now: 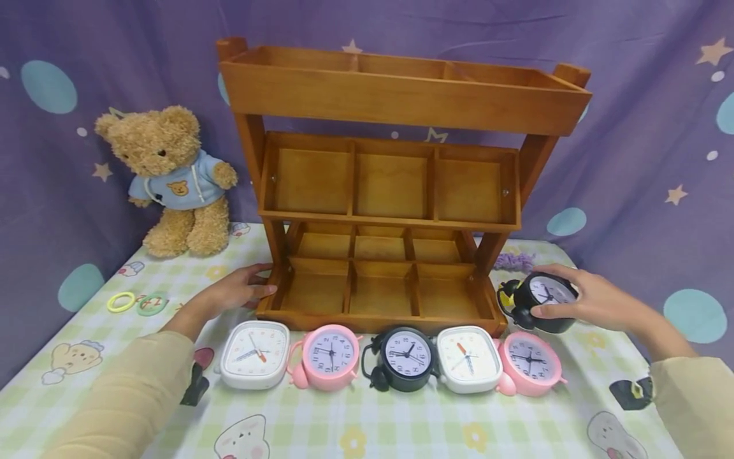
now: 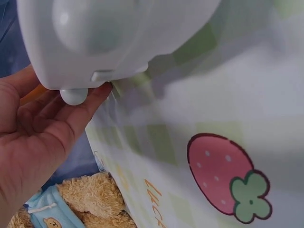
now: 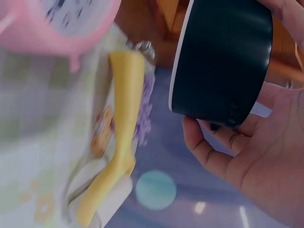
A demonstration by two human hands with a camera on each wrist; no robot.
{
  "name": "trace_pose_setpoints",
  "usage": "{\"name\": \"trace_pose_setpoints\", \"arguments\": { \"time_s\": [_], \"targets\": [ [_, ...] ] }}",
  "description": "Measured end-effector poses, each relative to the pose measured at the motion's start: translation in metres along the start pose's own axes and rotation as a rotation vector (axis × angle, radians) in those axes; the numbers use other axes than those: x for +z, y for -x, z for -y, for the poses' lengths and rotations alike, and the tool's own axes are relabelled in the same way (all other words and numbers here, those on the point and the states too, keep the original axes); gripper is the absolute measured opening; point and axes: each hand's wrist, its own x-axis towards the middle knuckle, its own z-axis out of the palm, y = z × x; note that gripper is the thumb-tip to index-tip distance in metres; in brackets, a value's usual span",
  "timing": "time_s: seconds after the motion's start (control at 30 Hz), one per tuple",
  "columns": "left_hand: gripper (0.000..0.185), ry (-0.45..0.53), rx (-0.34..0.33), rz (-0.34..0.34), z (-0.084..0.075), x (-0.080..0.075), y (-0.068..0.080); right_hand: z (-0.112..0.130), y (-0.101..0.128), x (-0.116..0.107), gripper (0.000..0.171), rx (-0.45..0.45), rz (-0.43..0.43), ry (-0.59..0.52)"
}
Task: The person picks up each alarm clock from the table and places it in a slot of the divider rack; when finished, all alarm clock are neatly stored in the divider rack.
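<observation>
Gripping a black alarm clock (image 1: 536, 290) in the right hand (image 1: 585, 299), pinched between thumb and fingers spread about as wide as its body. Held tilted, just beside the right end of a wooden rack (image 1: 401, 105). Resting the left hand (image 1: 241, 290) by the opposite end of that rack, apparently touching it, with fingers loosely extended and nothing held. Showing divided compartments in each tier between the two hands.

Facing a row of five more clocks on the cloth-covered desk (image 1: 424, 427), nearer than both hands: a white clock (image 1: 255, 357) just in front of the left hand, then, going toward the right hand, a pink clock (image 1: 331, 357), a second black clock (image 1: 406, 358), a second white clock (image 1: 469, 359) and a second pink clock (image 1: 529, 363), close in front of the right hand and to its left.

Seated beyond the left hand, off to its left, as a teddy bear (image 1: 189, 197). Lying nearer, also left of that hand, as a yellow ring (image 1: 121, 310) and a green ring (image 1: 151, 313). Seen beyond the right hand's clock as purple flowers (image 1: 514, 261).
</observation>
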Motion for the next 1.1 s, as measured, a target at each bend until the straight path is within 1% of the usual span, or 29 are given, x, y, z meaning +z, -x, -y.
{"name": "trace_pose_setpoints", "arguments": {
  "time_s": [0.23, 0.33, 0.47, 0.57, 0.67, 0.87, 1.1],
  "targets": [
    [0.069, 0.021, -0.012, 0.002, -0.001, 0.0, -0.001, 0.031, -0.02, 0.008, 0.078, -0.08, 0.006, -0.04],
    [0.069, 0.035, -0.011, 0.004, -0.002, 0.0, 0.0, 0.044, -0.03, 0.012, 0.077, -0.109, 0.011, -0.027],
    [0.07, 0.044, -0.025, 0.006, -0.003, 0.0, 0.0, 0.063, -0.045, 0.019, 0.076, -0.143, 0.015, 0.013],
    [0.071, 0.047, -0.033, 0.007, -0.003, 0.0, 0.0, 0.08, -0.054, 0.024, 0.079, -0.135, 0.017, 0.048],
    [0.071, 0.052, -0.034, 0.005, -0.003, 0.0, 0.0, 0.098, -0.062, 0.03, 0.084, -0.122, 0.02, 0.054],
    [0.071, 0.065, -0.023, 0.007, -0.001, 0.0, -0.001, 0.133, -0.081, 0.043, 0.085, -0.153, 0.009, -0.012],
    [0.072, 0.068, -0.033, 0.002, -0.001, -0.001, -0.003, 0.171, -0.102, 0.064, 0.088, -0.188, 0.033, -0.07]
  ]
}}
